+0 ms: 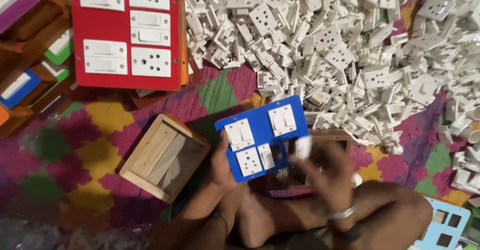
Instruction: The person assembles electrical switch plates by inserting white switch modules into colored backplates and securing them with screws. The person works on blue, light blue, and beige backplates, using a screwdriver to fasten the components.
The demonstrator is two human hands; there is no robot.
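Head view: the left hand (pixel 223 162) grips the blue board's (pixel 260 122) edge, the blurred right hand (pixel 325 172) pinches a white part (pixel 303 146), beside the white pile (pixel 350 50).

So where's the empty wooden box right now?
In the head view, the wooden box lies on the patterned mat, just off the left hand, below the red switch panel.

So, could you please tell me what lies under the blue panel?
A wooden box frame shows past the blue panel, beneath it. The panel and the blurred right hand cover the frame's inside.
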